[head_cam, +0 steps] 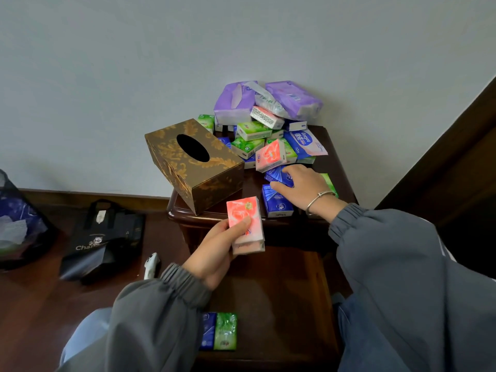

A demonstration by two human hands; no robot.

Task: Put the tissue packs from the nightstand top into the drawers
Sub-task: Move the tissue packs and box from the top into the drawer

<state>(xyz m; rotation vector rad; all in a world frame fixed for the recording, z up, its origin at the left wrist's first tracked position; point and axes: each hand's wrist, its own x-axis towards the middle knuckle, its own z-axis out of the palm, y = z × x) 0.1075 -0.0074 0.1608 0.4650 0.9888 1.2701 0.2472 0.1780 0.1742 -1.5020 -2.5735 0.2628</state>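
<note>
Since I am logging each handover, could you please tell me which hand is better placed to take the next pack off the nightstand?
Right. The right hand already rests on a blue pack on the nightstand, while the left hand has its grip full with pink packs.

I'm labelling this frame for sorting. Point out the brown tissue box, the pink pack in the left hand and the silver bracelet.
brown tissue box (214, 181), head view, side wall.
pink pack (243, 210), head view, front face.
silver bracelet (319, 197), head view, band on wrist.
</note>
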